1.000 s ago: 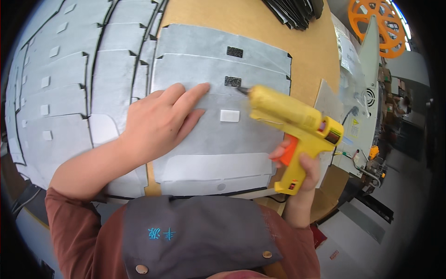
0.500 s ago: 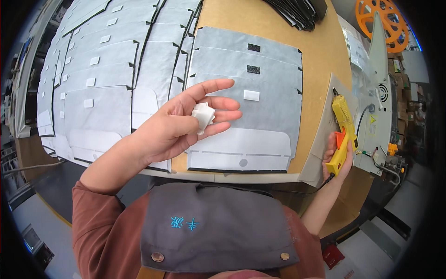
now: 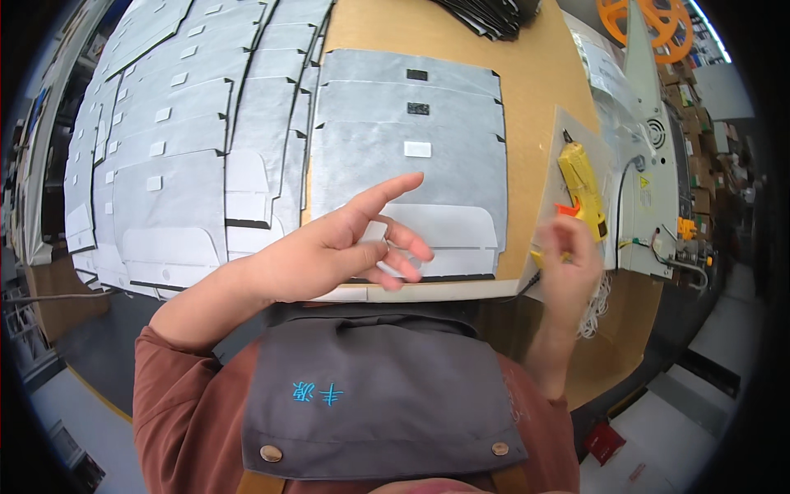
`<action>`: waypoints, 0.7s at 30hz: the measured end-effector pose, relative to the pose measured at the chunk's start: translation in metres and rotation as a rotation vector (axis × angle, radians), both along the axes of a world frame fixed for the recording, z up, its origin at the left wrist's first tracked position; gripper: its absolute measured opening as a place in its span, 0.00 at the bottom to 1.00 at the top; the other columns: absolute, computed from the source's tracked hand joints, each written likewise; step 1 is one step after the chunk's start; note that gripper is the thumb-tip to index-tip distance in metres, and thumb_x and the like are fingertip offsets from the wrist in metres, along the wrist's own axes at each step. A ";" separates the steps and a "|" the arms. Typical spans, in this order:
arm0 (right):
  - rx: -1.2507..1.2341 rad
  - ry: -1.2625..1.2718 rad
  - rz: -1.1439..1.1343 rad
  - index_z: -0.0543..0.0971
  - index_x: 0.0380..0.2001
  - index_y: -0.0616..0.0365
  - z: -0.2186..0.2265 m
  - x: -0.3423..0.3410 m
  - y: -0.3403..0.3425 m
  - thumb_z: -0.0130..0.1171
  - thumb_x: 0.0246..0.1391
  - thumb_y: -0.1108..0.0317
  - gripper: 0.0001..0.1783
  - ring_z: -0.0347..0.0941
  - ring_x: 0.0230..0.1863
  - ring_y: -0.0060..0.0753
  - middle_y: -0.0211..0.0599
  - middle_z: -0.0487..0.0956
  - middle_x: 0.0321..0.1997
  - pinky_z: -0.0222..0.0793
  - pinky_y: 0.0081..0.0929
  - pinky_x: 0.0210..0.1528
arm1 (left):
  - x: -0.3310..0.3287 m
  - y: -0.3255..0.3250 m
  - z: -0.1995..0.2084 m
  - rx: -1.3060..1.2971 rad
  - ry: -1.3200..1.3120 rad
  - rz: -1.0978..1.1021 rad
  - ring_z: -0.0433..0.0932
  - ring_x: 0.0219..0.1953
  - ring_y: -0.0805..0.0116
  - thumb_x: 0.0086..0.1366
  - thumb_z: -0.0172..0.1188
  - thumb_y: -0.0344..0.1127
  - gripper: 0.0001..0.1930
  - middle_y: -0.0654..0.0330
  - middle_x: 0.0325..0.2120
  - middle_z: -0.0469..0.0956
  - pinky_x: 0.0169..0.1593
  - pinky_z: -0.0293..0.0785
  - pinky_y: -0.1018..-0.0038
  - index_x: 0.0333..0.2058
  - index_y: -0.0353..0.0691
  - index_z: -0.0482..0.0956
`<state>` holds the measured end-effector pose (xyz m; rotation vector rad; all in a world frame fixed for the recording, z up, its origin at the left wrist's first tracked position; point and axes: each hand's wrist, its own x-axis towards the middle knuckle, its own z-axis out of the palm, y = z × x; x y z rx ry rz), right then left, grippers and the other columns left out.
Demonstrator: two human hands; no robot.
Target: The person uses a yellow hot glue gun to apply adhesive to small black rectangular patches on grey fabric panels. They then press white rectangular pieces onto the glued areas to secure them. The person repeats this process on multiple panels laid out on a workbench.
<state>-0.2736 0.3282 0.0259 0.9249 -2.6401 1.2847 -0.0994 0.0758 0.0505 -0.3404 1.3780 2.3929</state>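
Note:
My left hand (image 3: 350,247) is over the near flap of a silvery-grey sheet (image 3: 370,173), index finger stretched out. Between its thumb and curled fingers it holds small white patches (image 3: 375,233). On the sheet before it are a white patch (image 3: 418,149) and two black patches (image 3: 418,109) in a column. At the right, my right hand (image 3: 569,257) is smeared by motion, in front of the handle of a yellow glue gun (image 3: 583,181) with an orange trigger. The gun rests on a pale board (image 3: 543,181); whether the fingers still touch it I cannot tell.
Overlapping grey sheets with white patches (image 3: 156,183) cover the table's left side. A black stack (image 3: 485,16) lies at the far edge. Right of the board stand a pale machine (image 3: 654,198) and an orange reel (image 3: 658,25). White cord (image 3: 594,309) hangs below the table's edge.
My right hand has shifted left from around the glue gun's handle and is now blurred in front of it. My left hand has come lower and nearer, still with the white patches.

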 end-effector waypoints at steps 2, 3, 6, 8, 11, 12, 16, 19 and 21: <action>-0.053 -0.104 0.323 0.82 0.34 0.55 0.020 0.027 -0.039 0.70 0.47 0.73 0.09 0.75 0.31 0.27 0.31 0.80 0.35 0.70 0.26 0.31 | -0.002 0.005 -0.002 -0.112 0.031 -0.071 0.73 0.39 0.74 0.67 0.38 0.19 0.38 0.56 0.46 0.73 0.46 0.75 0.75 0.73 0.48 0.37; -0.074 0.007 0.430 0.82 0.34 0.54 0.017 0.031 -0.055 0.71 0.45 0.72 0.11 0.75 0.32 0.28 0.30 0.79 0.35 0.71 0.26 0.30 | -0.003 0.007 -0.004 -0.135 0.057 -0.086 0.71 0.37 0.75 0.67 0.38 0.19 0.39 0.57 0.45 0.73 0.44 0.74 0.75 0.73 0.48 0.36; -0.083 0.133 0.609 0.83 0.34 0.53 0.006 0.035 -0.081 0.71 0.41 0.72 0.13 0.74 0.32 0.31 0.29 0.78 0.34 0.70 0.26 0.28 | -0.009 0.008 -0.010 -0.210 0.085 -0.125 0.67 0.33 0.76 0.65 0.38 0.18 0.41 0.60 0.41 0.70 0.40 0.71 0.77 0.73 0.47 0.35; -0.056 0.161 0.659 0.83 0.34 0.53 0.003 0.036 -0.085 0.71 0.39 0.73 0.14 0.73 0.32 0.32 0.29 0.78 0.34 0.69 0.26 0.29 | -0.012 0.006 -0.012 -0.222 0.055 -0.137 0.65 0.33 0.75 0.63 0.39 0.18 0.42 0.62 0.40 0.68 0.39 0.70 0.77 0.73 0.46 0.34; -0.023 0.219 0.686 0.83 0.34 0.54 0.000 0.036 -0.086 0.72 0.39 0.76 0.15 0.72 0.32 0.33 0.29 0.78 0.34 0.68 0.27 0.32 | -0.019 -0.003 -0.016 -0.171 -0.001 -0.155 0.65 0.33 0.75 0.61 0.40 0.18 0.43 0.62 0.39 0.66 0.39 0.69 0.77 0.73 0.44 0.34; -0.041 0.233 0.700 0.83 0.34 0.54 -0.002 0.036 -0.088 0.71 0.39 0.76 0.14 0.72 0.32 0.32 0.29 0.78 0.34 0.68 0.27 0.32 | -0.021 -0.004 -0.020 -0.153 0.000 -0.159 0.65 0.34 0.74 0.61 0.40 0.18 0.43 0.62 0.39 0.66 0.40 0.69 0.77 0.73 0.44 0.35; -0.085 0.176 0.724 0.83 0.33 0.55 -0.003 0.025 -0.095 0.71 0.40 0.78 0.13 0.72 0.31 0.32 0.30 0.78 0.33 0.68 0.27 0.31 | -0.029 -0.014 -0.026 -0.137 0.041 -0.179 0.64 0.34 0.76 0.60 0.40 0.19 0.40 0.61 0.40 0.67 0.38 0.66 0.79 0.72 0.41 0.44; -0.134 0.107 0.678 0.83 0.33 0.56 -0.006 0.014 -0.093 0.70 0.40 0.80 0.14 0.73 0.30 0.33 0.31 0.78 0.33 0.69 0.26 0.30 | -0.030 -0.029 -0.035 0.138 -0.126 -0.059 0.63 0.30 0.79 0.66 0.47 0.25 0.24 0.63 0.36 0.70 0.32 0.62 0.83 0.62 0.39 0.66; -0.101 0.145 0.688 0.82 0.34 0.56 -0.006 0.007 -0.094 0.69 0.41 0.78 0.13 0.75 0.30 0.35 0.32 0.79 0.34 0.70 0.27 0.30 | -0.030 -0.037 -0.039 0.046 -0.164 -0.040 0.61 0.27 0.82 0.69 0.53 0.33 0.13 0.66 0.31 0.71 0.29 0.58 0.84 0.51 0.40 0.74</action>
